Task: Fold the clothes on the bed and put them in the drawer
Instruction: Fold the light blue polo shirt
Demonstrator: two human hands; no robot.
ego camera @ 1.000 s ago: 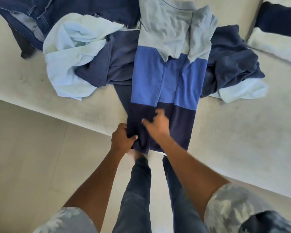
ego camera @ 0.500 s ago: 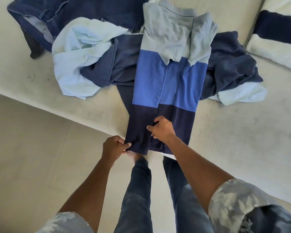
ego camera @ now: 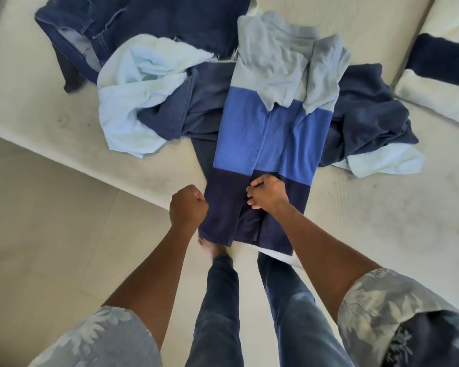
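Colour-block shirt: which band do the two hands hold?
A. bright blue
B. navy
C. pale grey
B: on the colour-block shirt, the left hand grips the left edge of the navy band and the right hand pinches the fabric near the band's middle.

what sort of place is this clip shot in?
Likely a bedroom: a pale bed, a pillow at its far right, and loose laundry on it, a striped shirt and jeans among it.
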